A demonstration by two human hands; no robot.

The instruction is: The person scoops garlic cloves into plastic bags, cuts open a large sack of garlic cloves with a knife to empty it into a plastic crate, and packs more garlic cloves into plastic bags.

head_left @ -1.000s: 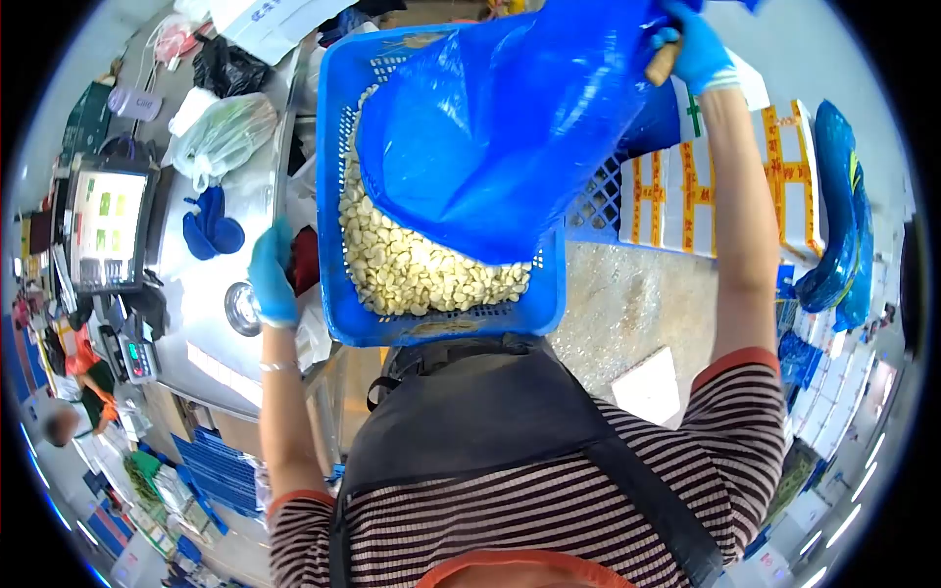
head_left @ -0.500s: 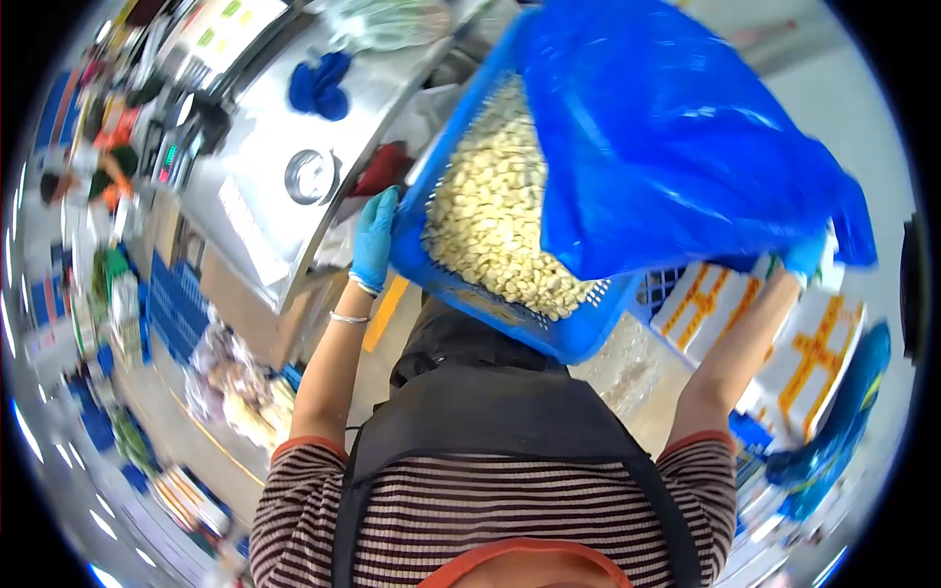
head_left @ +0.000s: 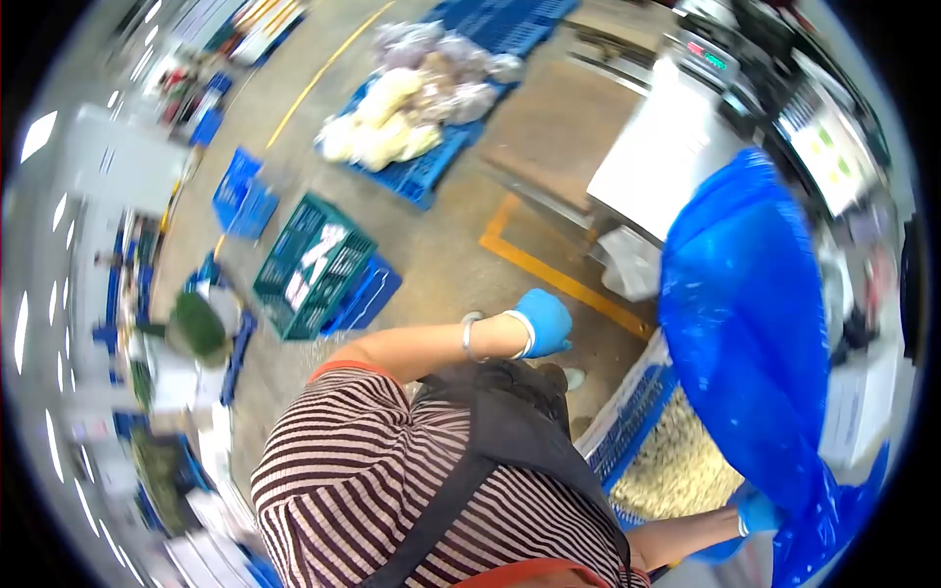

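My left hand [head_left: 542,323], in a blue glove, is closed in a loose fist in front of my body, above the floor, with nothing visible in it. At the lower right, my right hand [head_left: 758,512], also gloved in blue, grips the lower part of a large blue plastic bag [head_left: 750,304]. That bag stretches upward and partly covers a blue crate [head_left: 627,436]. Pale, flat bean-like pieces [head_left: 678,470] fill the crate beside my right forearm. The right fingertips are partly hidden by the bag.
A metal table [head_left: 652,152] with a scale [head_left: 708,59] and a screen [head_left: 828,147] stands at the upper right. Bagged goods [head_left: 392,122] lie on a blue pallet [head_left: 417,181]. A green crate [head_left: 309,265] sits on a blue one at the left.
The view has turned left, so table and crate now appear at the right. My left hand has left the crate's side and closed. My right hand still holds the bag.
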